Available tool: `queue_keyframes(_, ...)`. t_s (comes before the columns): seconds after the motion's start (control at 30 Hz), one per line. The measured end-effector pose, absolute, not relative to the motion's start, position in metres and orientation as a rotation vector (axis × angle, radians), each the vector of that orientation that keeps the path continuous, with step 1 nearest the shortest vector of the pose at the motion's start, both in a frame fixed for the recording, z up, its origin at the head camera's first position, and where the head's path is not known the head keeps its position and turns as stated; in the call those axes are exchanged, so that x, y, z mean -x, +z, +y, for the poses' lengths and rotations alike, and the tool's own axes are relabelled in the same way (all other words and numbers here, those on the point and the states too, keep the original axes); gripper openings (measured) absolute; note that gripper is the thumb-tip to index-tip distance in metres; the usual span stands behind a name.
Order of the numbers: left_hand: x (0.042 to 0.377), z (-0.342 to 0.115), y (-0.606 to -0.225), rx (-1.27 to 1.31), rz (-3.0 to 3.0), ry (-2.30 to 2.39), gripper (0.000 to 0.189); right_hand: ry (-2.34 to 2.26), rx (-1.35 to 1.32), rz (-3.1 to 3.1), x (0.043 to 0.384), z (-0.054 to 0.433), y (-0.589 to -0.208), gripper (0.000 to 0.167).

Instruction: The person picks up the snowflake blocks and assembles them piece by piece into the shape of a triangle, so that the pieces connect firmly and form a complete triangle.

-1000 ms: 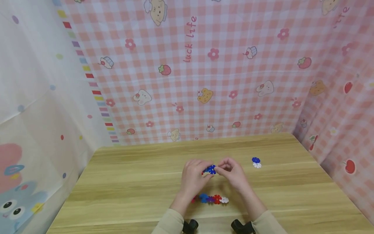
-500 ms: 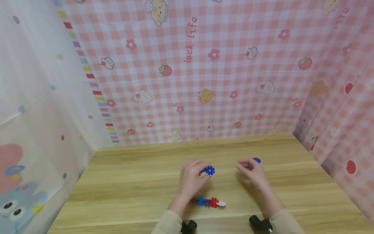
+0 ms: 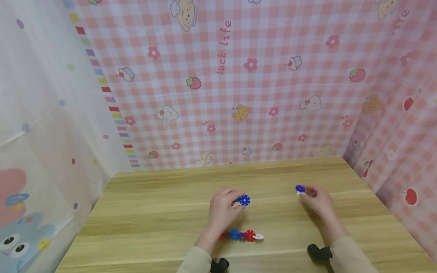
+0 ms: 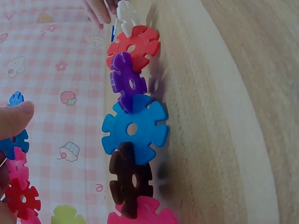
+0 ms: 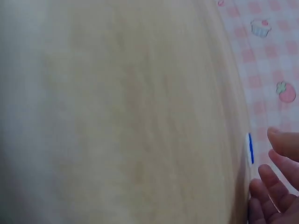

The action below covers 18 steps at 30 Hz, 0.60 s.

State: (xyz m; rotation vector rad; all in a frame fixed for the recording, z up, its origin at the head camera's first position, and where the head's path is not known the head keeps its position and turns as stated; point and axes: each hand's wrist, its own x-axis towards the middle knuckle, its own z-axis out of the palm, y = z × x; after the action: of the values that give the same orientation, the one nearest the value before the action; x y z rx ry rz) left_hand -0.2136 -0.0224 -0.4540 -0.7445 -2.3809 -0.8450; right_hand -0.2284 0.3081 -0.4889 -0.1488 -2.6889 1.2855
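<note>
My left hand (image 3: pixel 223 206) pinches a chain of interlocking snowflake discs; its dark blue end disc (image 3: pixel 244 196) sticks out past the fingertips. In the left wrist view that chain also shows a pink disc (image 4: pixel 17 170) and a red disc (image 4: pixel 15 192). A second chain lies on the table below, with a white end disc (image 3: pixel 259 236), a red disc, a purple disc (image 4: pixel 119 79), a light blue disc (image 4: pixel 147 123), a brown disc and pink. At the right, my right hand (image 3: pixel 322 204) has thumb and fingers apart beside a loose blue disc (image 3: pixel 300 188) and white disc (image 3: pixel 299 193).
The wooden table (image 3: pixel 153 212) meets a pink checked cloth (image 3: pixel 205 98) at the back. A white printed cloth (image 3: pixel 41 113) hangs on the left. A yellow-green disc (image 4: pixel 67 215) appears low in the left wrist view. Black wrist mounts (image 3: pixel 317 252) sit by the sleeves.
The right hand has left the held chain and moved right to the loose blue and white discs. The left hand stays nearly in place, still holding its chain.
</note>
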Motion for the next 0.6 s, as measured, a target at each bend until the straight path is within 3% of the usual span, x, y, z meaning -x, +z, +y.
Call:
queue_keyframes(0.37, 0.213, -0.024, -0.453, 0.749, -2.383, -0.850, 0.031, 1.002, -0.041, -2.794, 0.241, 0.318, -0.492, 0.057)
queue_keyframes(0.6, 0.213, -0.024, -0.454, 0.740, -2.380, -0.840, 0.031, 1.012, -0.149, -2.799, 0.242, 0.304, -0.498, 0.035)
